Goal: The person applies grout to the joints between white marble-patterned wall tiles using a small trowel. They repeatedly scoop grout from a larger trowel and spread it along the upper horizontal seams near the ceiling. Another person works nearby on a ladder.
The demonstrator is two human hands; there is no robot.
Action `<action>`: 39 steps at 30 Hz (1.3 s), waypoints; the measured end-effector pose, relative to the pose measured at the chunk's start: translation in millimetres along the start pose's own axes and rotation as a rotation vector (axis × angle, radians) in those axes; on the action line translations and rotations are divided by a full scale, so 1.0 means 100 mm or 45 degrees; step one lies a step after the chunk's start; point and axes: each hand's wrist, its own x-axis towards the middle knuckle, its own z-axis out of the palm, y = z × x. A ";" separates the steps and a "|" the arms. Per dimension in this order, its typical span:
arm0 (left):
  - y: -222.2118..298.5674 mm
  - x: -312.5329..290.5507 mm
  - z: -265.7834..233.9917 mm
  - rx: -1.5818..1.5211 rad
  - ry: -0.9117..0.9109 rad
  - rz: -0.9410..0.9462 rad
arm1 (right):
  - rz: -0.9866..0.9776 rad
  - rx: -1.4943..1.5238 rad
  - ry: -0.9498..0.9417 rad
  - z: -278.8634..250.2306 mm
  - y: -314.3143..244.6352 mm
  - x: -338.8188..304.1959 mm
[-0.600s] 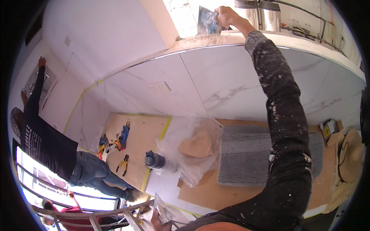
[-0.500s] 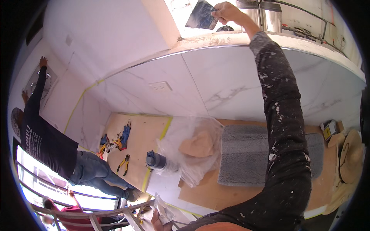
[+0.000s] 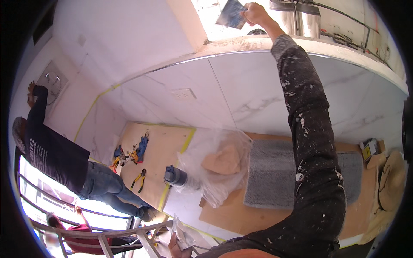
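My right arm, in a dark paint-spattered sleeve, reaches up to the opening above the marbled wall panels. There my right hand (image 3: 258, 16) pinches a flat, dark, bluish square piece (image 3: 231, 14) by its edge; it is smeared by motion, and I cannot tell its kind. The piece hangs over the pale ledge (image 3: 245, 44), apart from it. Low in the picture, my left hand (image 3: 174, 247) is closed round a crumpled, clear plastic bag (image 3: 183, 234), beside the ladder (image 3: 103, 241). What the bag contains, if anything, I cannot make out.
Below lie a grey mat (image 3: 271, 172), plastic sheeting (image 3: 215, 185), a dark bottle (image 3: 175, 175), yellow-handled pliers (image 3: 139, 180) and blue gloves (image 3: 141, 148). A straw hat (image 3: 390, 176) sits right. One co-worker (image 3: 56, 150) stands left; another, in red (image 3: 79, 236), is behind the ladder. Metal cylinders (image 3: 309, 21) stand beyond the ledge.
The square piece has shifted slightly right and tilted in my right hand. The left co-worker's raised arm has come down along the wall frame. My left hand still grips the bag.
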 end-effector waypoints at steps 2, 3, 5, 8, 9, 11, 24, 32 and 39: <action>-0.02 -0.02 0.01 0.036 0.024 0.006 | -0.018 0.070 -0.400 0.02 0.02 0.02; -0.02 -0.03 0.01 0.072 0.022 -0.005 | 0.023 -0.146 -0.461 0.09 0.00 0.02; -0.01 -0.06 -0.01 0.034 0.023 -0.024 | -0.158 -0.556 0.168 0.21 -0.03 0.02; -0.02 -0.08 0.00 -0.034 0.034 -0.052 | -0.074 0.214 -0.508 0.11 -0.07 0.09; -0.02 -0.08 0.00 -0.050 0.039 -0.060 | -0.021 -0.025 -0.395 0.21 -0.08 0.05; -0.01 -0.08 -0.01 -0.082 0.038 -0.078 | -0.155 -0.661 0.013 0.24 -0.07 0.06; 0.03 0.01 0.05 -0.876 0.111 -0.355 | 0.081 0.568 -0.556 0.19 -0.18 -0.11; 0.40 0.16 0.08 -1.920 0.248 -0.751 | -0.090 -0.447 0.086 0.60 -0.25 0.00; 0.44 0.13 0.01 -1.896 0.280 -0.729 | 0.114 0.227 -0.338 0.41 -0.27 0.11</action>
